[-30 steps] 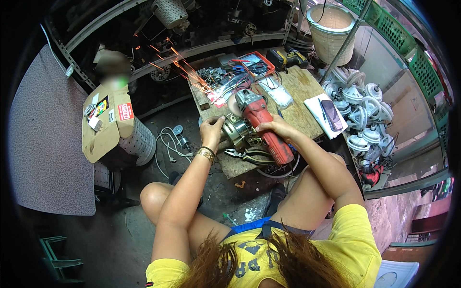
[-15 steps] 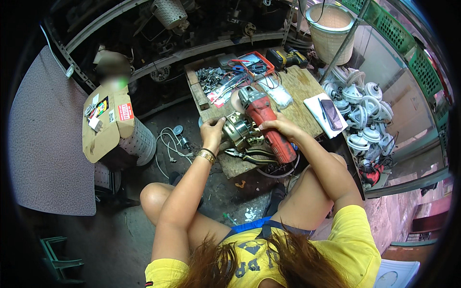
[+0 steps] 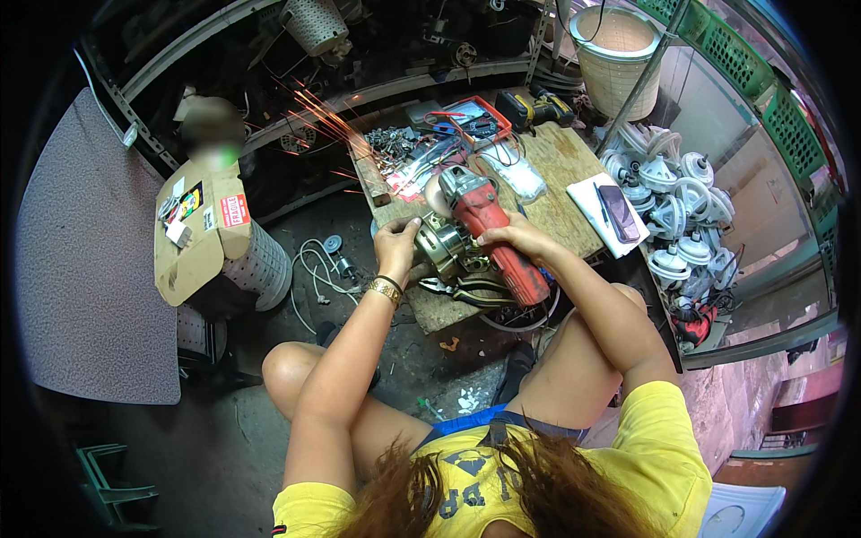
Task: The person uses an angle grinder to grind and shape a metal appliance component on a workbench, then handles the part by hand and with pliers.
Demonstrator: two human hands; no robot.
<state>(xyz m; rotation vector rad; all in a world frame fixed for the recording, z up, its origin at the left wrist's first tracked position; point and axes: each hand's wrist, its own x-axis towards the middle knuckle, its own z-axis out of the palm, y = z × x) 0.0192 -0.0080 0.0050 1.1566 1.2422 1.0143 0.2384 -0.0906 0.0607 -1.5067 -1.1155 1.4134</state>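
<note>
My right hand (image 3: 520, 237) is wrapped round the red body of an angle grinder (image 3: 485, 212). The grinder's disc touches the far end of a brass-coloured metal motor (image 3: 439, 245) on the wooden bench, and orange sparks (image 3: 325, 115) fly off to the far left. With closed fingers my left hand (image 3: 396, 246) grips the motor's left side, a gold watch on its wrist. Black-handled pliers (image 3: 471, 289) lie at the bench's near edge, just below the motor.
Small metal parts (image 3: 387, 146), a red-rimmed tray (image 3: 484, 121) and a yellow-black cordless drill (image 3: 536, 109) fill the bench's far side. A phone (image 3: 619, 212) lies on white paper at right, beside piled white plastic parts (image 3: 671, 193). An open cardboard box (image 3: 193, 242) stands left.
Sparks have appeared at the grinder's disc, streaming to the far left. The grinder has shifted slightly left with my right hand. My left hand stays on the motor.
</note>
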